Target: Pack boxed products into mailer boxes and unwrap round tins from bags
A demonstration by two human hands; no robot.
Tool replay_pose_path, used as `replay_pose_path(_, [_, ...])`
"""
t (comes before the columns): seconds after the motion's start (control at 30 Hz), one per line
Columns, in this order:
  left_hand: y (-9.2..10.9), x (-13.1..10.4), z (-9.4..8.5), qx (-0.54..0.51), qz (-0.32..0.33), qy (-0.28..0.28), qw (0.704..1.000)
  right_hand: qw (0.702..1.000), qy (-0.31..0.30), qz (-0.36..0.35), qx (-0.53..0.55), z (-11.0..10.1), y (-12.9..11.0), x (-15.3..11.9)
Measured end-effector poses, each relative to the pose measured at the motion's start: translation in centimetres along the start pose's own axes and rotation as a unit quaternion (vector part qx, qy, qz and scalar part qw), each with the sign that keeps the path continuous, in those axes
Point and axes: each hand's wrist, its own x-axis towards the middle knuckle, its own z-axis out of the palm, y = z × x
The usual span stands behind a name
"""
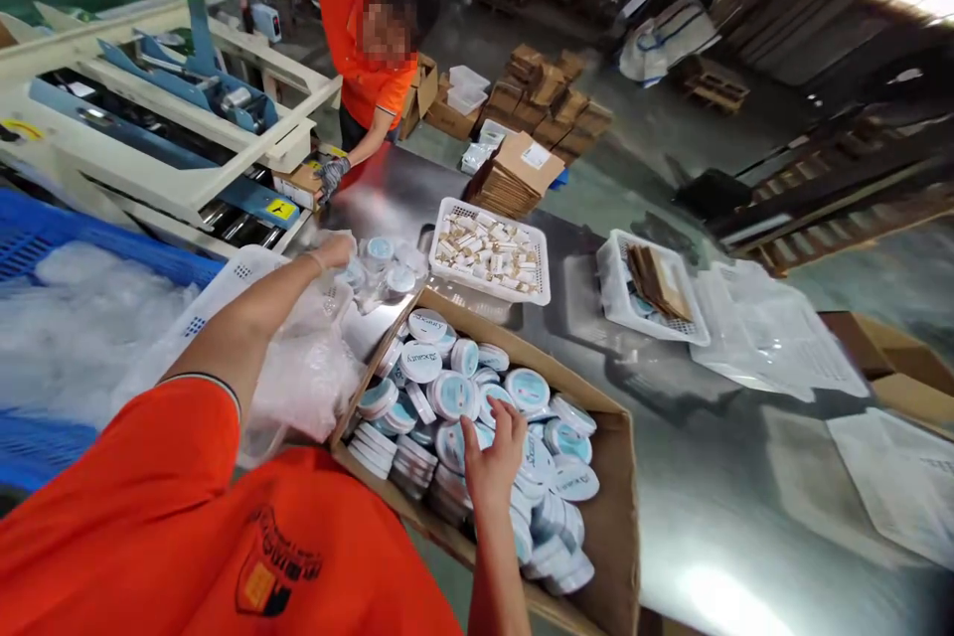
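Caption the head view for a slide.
Right hand at round containers in a cardboard box; left hand near similar containers on a metal table.

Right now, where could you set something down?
Bare metal tabletop: between the open carton and far-right plastic sheet; between the basket of gold-tipped pieces and co-worker's glove. Crowded: the carton, heaped with round containers, and around the left hand, among bags.
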Motion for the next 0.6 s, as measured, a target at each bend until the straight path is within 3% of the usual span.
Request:
replay_pose_path(0.07, [-0.4,-1.3,-1.2,-0.001,-0.005,-0.062,0.998,1.000,-0.008,0.006,0.001,-0.1,0.0,-0.1])
replay_pose_path(0.13, [-0.4,-4.0,-2.5,-0.028,0.045,-0.144,0.988,1.000,-0.021,0.013,0.008,0.1,-0.2,-0.1])
replay_pose_path(0.2, [-0.3,-8.2,-3.0,-0.066,0.132,-0.249,0.957,0.999,-0.038,0.014,0.025,0.5,-0.7,0.1])
replay_pose_path(0.27, [-0.2,-13.0,-2.3,-0.075,0.195,-0.320,0.924,0.997,-0.055,0.004,0.053,1.1,-1.4,0.3])
replay_pose_path(0.33, [-0.4,-17.1,-0.8,-0.048,0.187,-0.337,0.922,0.993,-0.074,-0.010,0.091,1.7,-2.4,0.7])
replay_pose_path(0.4, [-0.6,-19.5,0.5,-0.064,0.140,-0.345,0.926,0.985,-0.108,-0.012,0.136,2.1,-3.3,0.9])
replay_pose_path(0.5, [-0.2,-20.2,0.3,-0.238,0.060,-0.326,0.913,0.953,-0.191,0.027,0.235,2.7,-5.1,1.2])
replay_pose_path(0.6, [2.1,-19.5,-1.3,-0.377,0.033,-0.285,0.881,0.889,-0.247,0.065,0.380,3.2,-7.3,2.1])
